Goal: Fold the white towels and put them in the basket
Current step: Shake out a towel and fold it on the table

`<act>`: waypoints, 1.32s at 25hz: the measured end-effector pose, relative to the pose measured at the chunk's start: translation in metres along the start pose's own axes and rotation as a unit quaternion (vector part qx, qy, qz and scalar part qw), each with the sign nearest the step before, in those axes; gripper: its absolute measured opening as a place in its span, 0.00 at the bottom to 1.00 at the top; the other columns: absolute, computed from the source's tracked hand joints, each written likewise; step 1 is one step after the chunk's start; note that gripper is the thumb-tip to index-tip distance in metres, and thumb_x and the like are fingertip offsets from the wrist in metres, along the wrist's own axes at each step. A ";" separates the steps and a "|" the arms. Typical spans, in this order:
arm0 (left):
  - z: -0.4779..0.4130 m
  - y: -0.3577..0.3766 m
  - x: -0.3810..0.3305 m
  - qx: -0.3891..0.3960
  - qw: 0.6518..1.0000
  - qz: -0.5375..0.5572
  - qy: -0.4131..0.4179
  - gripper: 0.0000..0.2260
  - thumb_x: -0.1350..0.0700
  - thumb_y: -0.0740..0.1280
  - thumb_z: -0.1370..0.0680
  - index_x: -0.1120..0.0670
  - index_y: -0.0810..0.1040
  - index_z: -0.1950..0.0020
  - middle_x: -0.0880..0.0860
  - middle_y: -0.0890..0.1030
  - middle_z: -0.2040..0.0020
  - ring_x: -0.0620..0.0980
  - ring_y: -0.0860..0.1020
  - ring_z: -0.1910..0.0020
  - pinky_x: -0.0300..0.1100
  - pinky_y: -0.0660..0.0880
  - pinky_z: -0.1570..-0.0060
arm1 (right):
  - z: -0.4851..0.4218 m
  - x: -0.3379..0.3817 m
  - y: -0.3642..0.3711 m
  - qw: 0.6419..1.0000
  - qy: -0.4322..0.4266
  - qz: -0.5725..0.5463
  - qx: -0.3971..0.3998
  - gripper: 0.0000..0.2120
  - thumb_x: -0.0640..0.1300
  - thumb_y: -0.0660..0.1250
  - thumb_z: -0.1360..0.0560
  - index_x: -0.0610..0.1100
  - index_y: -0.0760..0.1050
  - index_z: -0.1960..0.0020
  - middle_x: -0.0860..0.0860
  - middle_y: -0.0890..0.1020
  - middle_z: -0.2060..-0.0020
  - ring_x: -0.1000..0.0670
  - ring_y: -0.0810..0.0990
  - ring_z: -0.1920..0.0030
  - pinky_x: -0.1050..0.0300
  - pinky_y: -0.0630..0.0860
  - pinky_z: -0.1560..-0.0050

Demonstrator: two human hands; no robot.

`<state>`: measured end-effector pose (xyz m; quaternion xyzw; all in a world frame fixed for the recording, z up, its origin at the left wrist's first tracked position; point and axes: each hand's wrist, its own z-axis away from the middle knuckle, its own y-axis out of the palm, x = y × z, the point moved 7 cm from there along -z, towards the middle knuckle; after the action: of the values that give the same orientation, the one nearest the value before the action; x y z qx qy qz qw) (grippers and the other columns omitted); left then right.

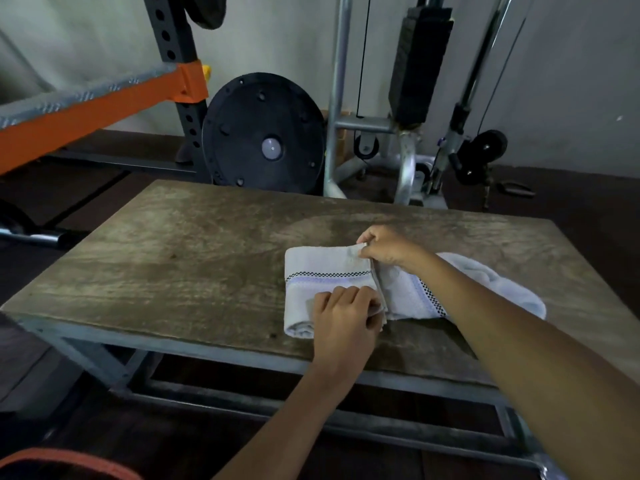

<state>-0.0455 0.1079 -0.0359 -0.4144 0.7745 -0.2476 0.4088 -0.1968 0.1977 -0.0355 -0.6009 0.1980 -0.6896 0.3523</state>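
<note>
A white towel (322,271) with a dark checked stripe lay on the right half of a worn wooden table (173,258), near the front edge. Its left part was folded flat. Its right part lay loose and rumpled toward the right, partly hidden under the right forearm.

The left hand (341,308) had its fingers curled on the near end of the folded edge, holding the cloth against the table. The right hand (386,249) pinched the far corner of that same edge between thumb and fingers.

Beyond the table stood a black weight plate (263,133). An orange beam (86,112) was at far left and a cable machine (419,64) at far right. An orange rim (69,460) showed at the near left corner.
</note>
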 end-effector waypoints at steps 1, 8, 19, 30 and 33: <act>0.001 0.001 -0.001 0.008 1.000 -0.005 0.007 0.06 0.53 0.72 0.35 0.47 0.76 0.61 0.43 0.79 0.66 0.45 0.76 0.64 0.40 0.63 0.58 | 0.002 0.000 0.001 1.000 -0.004 0.010 -0.005 0.10 0.39 0.69 0.27 0.43 0.75 0.47 0.50 0.76 0.57 0.51 0.74 0.54 0.59 0.70 0.61; -0.037 -0.036 0.054 0.016 0.995 -0.052 -0.081 0.14 0.53 0.59 0.23 0.49 0.76 0.40 0.47 0.80 0.44 0.46 0.76 0.41 0.47 0.64 0.38 | 0.037 0.041 0.000 0.943 -0.153 0.228 -0.186 0.19 0.44 0.58 0.22 0.45 0.65 0.32 0.48 0.72 0.34 0.47 0.68 0.32 0.49 0.61 0.34; -0.029 -0.029 0.121 0.275 0.929 -0.239 -0.070 0.25 0.39 0.50 0.21 0.47 0.59 0.25 0.54 0.67 0.31 0.54 0.64 0.33 0.53 0.59 0.39 | 0.066 0.039 0.063 0.887 -0.128 0.431 -0.103 0.33 0.63 0.44 0.21 0.43 0.54 0.24 0.46 0.55 0.23 0.48 0.49 0.23 0.41 0.37 0.26; 0.041 -0.103 0.116 0.192 0.948 -0.216 -0.133 0.24 0.43 0.53 0.21 0.54 0.62 0.29 0.55 0.66 0.29 0.53 0.66 0.32 0.51 0.64 0.37 | 0.120 0.064 0.103 0.925 -0.130 0.357 -0.026 0.30 0.58 0.47 0.20 0.44 0.51 0.23 0.47 0.51 0.22 0.49 0.47 0.23 0.40 0.41 0.27; 0.032 -0.067 0.125 0.279 0.947 -0.129 -0.099 0.27 0.44 0.48 0.19 0.52 0.47 0.22 0.49 0.46 0.21 0.47 0.45 0.23 0.55 0.50 0.27 | 0.114 0.050 0.121 0.945 -0.097 0.313 -0.004 0.34 0.61 0.43 0.20 0.42 0.44 0.22 0.46 0.44 0.22 0.49 0.42 0.23 0.43 0.38 0.26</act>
<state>-0.0298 -0.0346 -0.0582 -0.4025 0.5702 -0.4616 0.5475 -0.0574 0.0968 -0.0624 -0.5739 0.3436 -0.4828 0.5652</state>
